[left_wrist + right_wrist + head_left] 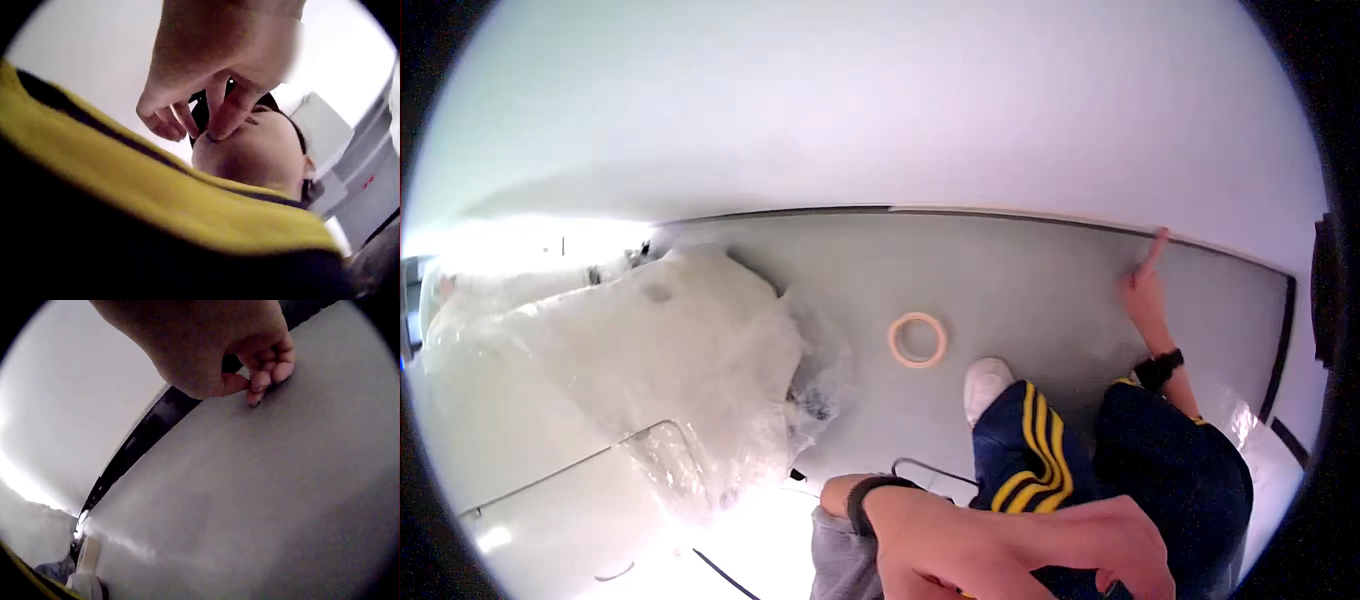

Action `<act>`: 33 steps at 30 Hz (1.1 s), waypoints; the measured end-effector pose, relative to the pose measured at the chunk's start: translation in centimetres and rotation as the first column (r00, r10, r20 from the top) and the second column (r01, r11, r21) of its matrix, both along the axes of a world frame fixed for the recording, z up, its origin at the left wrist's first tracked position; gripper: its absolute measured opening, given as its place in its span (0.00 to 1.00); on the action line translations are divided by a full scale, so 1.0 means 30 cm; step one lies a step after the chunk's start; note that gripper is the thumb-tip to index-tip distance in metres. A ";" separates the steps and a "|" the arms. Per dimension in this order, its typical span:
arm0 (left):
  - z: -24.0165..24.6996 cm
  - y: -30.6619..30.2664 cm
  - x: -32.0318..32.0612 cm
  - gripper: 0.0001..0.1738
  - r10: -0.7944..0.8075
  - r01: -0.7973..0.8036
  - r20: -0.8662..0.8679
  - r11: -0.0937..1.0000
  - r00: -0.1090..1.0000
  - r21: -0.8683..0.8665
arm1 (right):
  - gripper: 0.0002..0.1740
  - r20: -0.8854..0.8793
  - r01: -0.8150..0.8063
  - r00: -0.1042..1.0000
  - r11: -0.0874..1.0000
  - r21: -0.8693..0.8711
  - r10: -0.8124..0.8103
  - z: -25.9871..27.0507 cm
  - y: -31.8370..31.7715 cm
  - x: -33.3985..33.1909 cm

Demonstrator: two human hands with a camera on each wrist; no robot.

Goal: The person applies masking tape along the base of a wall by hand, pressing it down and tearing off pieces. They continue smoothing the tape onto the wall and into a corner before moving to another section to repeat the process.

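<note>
My right hand [1145,290] reaches to the foot of the white wall, index finger stretched out and its tip right at a thin pale strip [1020,213] along a dark baseboard [800,211]. The other fingers of that hand are curled in with nothing visible in them; the right wrist view shows them just over the grey floor [206,469]. Close to the camera, my left hand [1020,545] hangs loosely curled in front of the dark trousers [187,212], holding nothing visible. A roll of masking tape [917,340] lies flat on the floor, left of a white shoe [987,388].
Clear plastic sheeting [670,350] drapes over a large pale object on the left. Black cables [725,573] run near the bottom. The white wall [880,110] rises along the far side. At the right, another dark baseboard [1280,350] meets the first in a corner.
</note>
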State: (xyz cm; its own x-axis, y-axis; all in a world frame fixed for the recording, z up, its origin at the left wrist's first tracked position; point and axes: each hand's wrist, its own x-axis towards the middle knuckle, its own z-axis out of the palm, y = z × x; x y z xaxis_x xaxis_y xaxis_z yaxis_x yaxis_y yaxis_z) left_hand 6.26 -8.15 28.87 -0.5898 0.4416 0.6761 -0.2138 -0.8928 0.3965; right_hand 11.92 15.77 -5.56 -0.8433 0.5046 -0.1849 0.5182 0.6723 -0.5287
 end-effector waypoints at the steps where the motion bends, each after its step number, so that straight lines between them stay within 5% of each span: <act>1: 0.029 0.002 0.036 0.19 0.086 -0.098 0.159 0.993 0.983 0.070 | 0.52 -0.038 0.008 0.999 0.998 0.058 -0.005 0.048 -0.020 -0.018; 3: 0.013 -0.042 0.044 0.20 0.060 -0.083 0.214 0.991 0.975 0.104 | 0.50 -0.067 -0.012 0.998 0.994 0.109 0.019 0.063 -0.033 -0.020; 6: 0.023 -0.095 0.017 0.22 0.007 -0.055 0.267 0.983 0.964 0.173 | 0.55 -0.018 0.005 1.000 0.997 -0.081 -0.006 -0.001 0.017 -0.003; 8: 0.015 -0.128 0.035 0.22 0.031 -0.129 0.387 0.964 0.922 0.231 | 0.55 -0.067 -0.095 0.993 0.990 0.103 0.102 0.004 0.013 0.013; 9: -0.026 -0.121 0.023 0.23 0.101 -0.160 0.243 0.959 0.965 0.236 | 0.55 -0.062 -0.109 0.991 0.989 0.102 0.116 0.009 -0.004 0.003; 12: -0.016 -0.139 0.049 0.23 0.271 -0.316 0.261 0.937 0.927 0.149 | 0.55 0.007 -0.052 0.999 0.981 0.185 0.052 0.046 -0.044 -0.016; 16: -0.038 -0.190 0.013 0.25 0.279 -0.320 0.225 0.931 0.934 0.174 | 0.55 0.053 -0.007 0.999 0.962 0.272 -0.008 0.086 -0.014 -0.013; 19: -0.035 -0.284 -0.056 0.18 0.162 -0.216 0.366 0.970 0.916 0.111 | 0.55 0.058 -0.023 0.998 0.966 0.257 0.009 0.057 -0.023 -0.012; 21: -0.089 -0.385 -0.126 0.15 -0.018 0.077 0.199 0.954 0.980 -0.291 | 0.55 0.076 -0.047 0.997 0.965 0.258 0.028 0.041 -0.024 -0.023; 22: -0.084 -0.381 -0.115 0.15 -0.009 0.072 0.221 0.957 0.975 -0.282 | 0.52 -0.032 -0.086 0.994 0.939 0.332 0.103 0.030 -0.019 -0.025; 24: -0.036 -0.326 -0.085 0.08 -0.185 0.585 0.706 0.718 0.683 -0.378 | 0.48 -0.098 -0.141 0.976 0.904 0.405 0.196 0.017 -0.008 -0.012; 26: 0.015 -0.250 -0.033 0.03 0.025 0.274 0.423 0.727 0.906 -0.629 | 0.53 -0.098 -0.138 0.982 0.969 0.205 0.161 0.012 0.005 -0.019; 28: 0.058 -0.237 0.009 0.05 0.056 0.165 0.280 0.693 0.958 -0.702 | 0.52 0.018 -0.087 0.996 0.986 0.145 0.085 0.048 -0.006 -0.044; 30: 0.085 -0.256 0.009 0.06 0.011 0.176 0.241 0.651 0.970 -0.738 | 0.52 0.131 -0.014 0.991 0.995 0.097 0.001 0.070 -0.027 -0.038; 33: 0.138 -0.265 0.004 0.07 -0.072 0.212 0.210 0.588 0.975 -0.781 | 0.52 0.125 -0.071 0.991 0.966 0.248 0.041 0.088 -0.027 -0.031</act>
